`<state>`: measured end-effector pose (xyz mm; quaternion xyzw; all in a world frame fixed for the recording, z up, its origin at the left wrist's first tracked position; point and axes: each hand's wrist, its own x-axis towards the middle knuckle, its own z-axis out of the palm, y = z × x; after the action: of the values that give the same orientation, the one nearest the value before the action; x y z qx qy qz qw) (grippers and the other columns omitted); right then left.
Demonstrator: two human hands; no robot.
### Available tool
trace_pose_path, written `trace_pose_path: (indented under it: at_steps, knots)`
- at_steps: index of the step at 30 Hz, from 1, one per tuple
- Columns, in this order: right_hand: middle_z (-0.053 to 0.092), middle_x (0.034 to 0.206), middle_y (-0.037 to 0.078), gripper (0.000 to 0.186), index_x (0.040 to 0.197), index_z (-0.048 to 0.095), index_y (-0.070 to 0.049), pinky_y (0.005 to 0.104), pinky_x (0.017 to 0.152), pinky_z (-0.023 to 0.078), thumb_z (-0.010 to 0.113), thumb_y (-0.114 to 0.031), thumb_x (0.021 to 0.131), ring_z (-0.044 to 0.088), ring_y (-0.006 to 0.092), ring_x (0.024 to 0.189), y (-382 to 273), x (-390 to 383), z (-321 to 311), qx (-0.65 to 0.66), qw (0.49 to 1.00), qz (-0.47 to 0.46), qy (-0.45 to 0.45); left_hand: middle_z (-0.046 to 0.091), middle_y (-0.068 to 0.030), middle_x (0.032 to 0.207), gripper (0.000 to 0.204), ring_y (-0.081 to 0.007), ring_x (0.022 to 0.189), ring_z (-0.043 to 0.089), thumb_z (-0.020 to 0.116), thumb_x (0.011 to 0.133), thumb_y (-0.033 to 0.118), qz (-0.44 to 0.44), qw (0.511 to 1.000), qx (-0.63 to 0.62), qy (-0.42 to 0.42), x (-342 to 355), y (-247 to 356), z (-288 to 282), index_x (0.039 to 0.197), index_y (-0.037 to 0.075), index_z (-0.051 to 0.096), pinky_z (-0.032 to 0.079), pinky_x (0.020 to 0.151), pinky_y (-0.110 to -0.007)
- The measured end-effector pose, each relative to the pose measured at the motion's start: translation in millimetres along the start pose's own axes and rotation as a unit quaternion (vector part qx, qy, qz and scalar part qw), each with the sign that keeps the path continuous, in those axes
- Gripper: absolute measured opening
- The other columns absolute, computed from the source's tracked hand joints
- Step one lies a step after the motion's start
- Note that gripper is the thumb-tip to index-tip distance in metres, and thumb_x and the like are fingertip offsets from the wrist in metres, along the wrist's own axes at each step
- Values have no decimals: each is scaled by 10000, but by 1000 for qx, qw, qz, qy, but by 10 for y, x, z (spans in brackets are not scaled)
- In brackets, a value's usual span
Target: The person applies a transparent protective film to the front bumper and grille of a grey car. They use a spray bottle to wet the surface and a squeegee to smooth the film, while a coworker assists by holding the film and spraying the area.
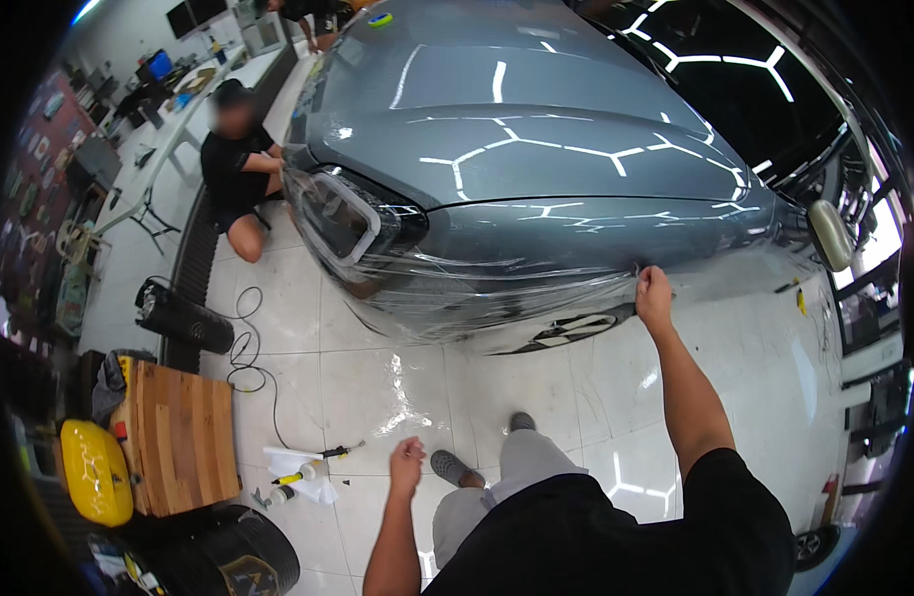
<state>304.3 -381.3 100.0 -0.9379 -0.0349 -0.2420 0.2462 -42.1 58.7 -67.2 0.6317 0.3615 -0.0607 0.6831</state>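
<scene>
A grey car (576, 159) fills the upper middle, its hood and front fender toward me. Clear film (457, 298) hangs in wrinkled folds over the fender, the headlight (338, 214) and the area above the front wheel (576, 330). My right hand (653, 296) is raised at the fender, fingers closed on the film's edge above the wheel. Lower down, my left hand (407, 465) is held in the air over the floor, away from the car. Its fingers are curled; whether anything small is inside them is hidden.
A co-worker (240, 164) crouches at the car's front corner, hands near the bumper. Left of me are a wooden box (184, 437), a yellow case (97, 472), a black drum (209, 551) and a black cylinder (184, 316). A hose (268, 372) and bottles (300, 475) lie on the tiles.
</scene>
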Motion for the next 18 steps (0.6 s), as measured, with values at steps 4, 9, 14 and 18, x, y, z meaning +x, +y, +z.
trace_pose_path:
  at_steps: [4,9,14,18]
  knots:
    - [584,820,204,106,828,532,-10,459,677,428,500,-100,873,540,416,765,67,-102,67,14,999,1,-32,644,-51,837,278,-139,722,618,579,928,228,4,1000,-7,-9,-388,-407,636,1095,11,625,490,667,-264]
    - [429,637,70,127,756,427,-25,312,561,367,400,-66,873,419,163,601,64,-540,105,250,955,-85,-138,672,-95,925,304,-170,831,666,569,930,253,20,1000,18,1,-391,-335,1811,1117,19,620,515,757,-295]
    - [429,630,-18,128,755,451,-67,222,495,319,346,-53,827,385,65,555,-31,-1416,-315,463,826,96,-307,612,-114,1158,374,-219,920,630,526,959,303,-73,978,-154,-117,-165,-240,2964,1236,52,536,498,767,-333]
    - [398,611,-28,199,868,401,-107,227,437,270,498,-252,964,317,72,482,-629,-1739,-649,557,735,200,-331,586,-126,1192,424,-237,994,589,485,967,369,-168,945,-256,-110,-327,-94,3198,1264,66,492,484,813,-366]
